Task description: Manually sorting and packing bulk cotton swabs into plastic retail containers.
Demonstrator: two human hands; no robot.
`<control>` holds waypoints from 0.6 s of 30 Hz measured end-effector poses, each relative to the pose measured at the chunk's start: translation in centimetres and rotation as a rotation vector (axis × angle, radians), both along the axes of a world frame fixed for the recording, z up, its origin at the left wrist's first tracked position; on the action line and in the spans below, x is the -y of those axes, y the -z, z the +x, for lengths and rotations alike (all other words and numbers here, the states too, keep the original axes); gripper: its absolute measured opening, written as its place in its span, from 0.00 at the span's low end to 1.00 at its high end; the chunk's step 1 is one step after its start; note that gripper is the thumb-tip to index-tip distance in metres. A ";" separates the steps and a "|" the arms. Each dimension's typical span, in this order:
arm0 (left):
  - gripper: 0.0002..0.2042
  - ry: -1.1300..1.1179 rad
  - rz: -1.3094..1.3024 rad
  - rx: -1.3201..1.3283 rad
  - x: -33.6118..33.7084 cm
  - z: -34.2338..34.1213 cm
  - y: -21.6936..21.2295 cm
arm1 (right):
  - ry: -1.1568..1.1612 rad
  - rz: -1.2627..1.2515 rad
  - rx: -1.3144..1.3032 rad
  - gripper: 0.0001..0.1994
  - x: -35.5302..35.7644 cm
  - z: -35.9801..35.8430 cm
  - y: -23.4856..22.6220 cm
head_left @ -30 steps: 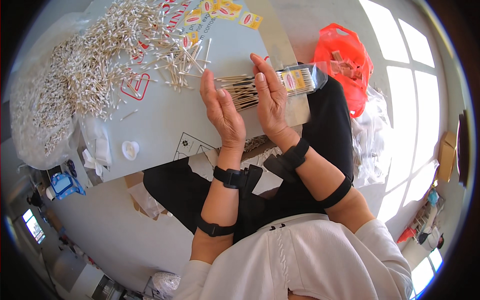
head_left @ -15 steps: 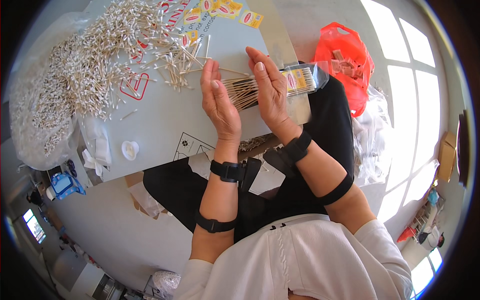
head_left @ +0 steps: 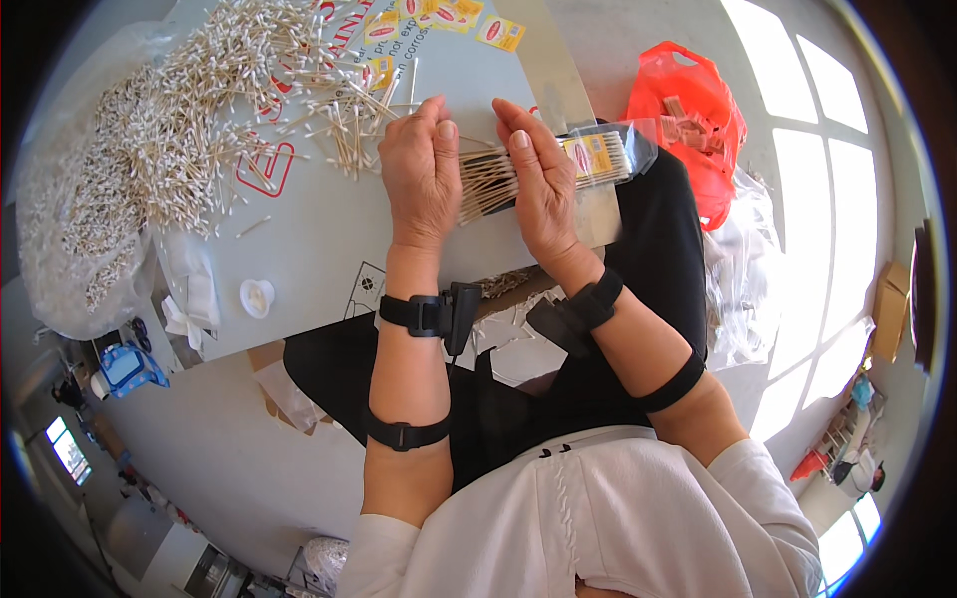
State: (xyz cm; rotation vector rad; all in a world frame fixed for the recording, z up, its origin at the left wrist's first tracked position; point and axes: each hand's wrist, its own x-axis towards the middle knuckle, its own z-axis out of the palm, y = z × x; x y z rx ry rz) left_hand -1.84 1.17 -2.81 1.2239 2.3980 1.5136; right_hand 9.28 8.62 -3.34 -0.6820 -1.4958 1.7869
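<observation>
My left hand (head_left: 421, 171) is over the table, just left of a spread of cotton swabs (head_left: 486, 186). Its fingers are bent inward and the thumb lies near the index finger; anything inside them is hidden. Facing it, my right hand (head_left: 544, 184) stands on edge across the swabs, fingers stretched forward and thumb alongside. The swabs pass beneath it toward a clear bag (head_left: 643, 149) at the right, where a yellow label card (head_left: 588, 156) lies on the swabs. A single swab (head_left: 477, 142) slants between the two hands.
Loose cotton swabs (head_left: 229, 90) are heaped at the table's left, partly inside a large clear bag (head_left: 60, 214). Yellow cards (head_left: 439, 15) lie at the far side. A small white tub (head_left: 257, 297) sits near the front edge; a red plastic bag (head_left: 688, 120) stands at the right.
My left hand has moved left, away from the swab ends, and turned so its back shows, with fingers more bent. The right hand has barely moved.
</observation>
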 end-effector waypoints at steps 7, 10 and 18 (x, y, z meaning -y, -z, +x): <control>0.17 -0.109 0.023 0.113 1.8 3.2 0.2 | 0.004 -0.017 0.023 0.19 -0.2 0.2 0.0; 0.19 -0.202 0.168 0.189 1.8 3.1 1.1 | -0.001 -0.001 0.025 0.18 -0.2 0.2 -0.1; 0.24 -0.178 0.306 0.391 -0.5 3.7 1.0 | 0.064 0.059 -0.005 0.17 0.3 -0.9 0.6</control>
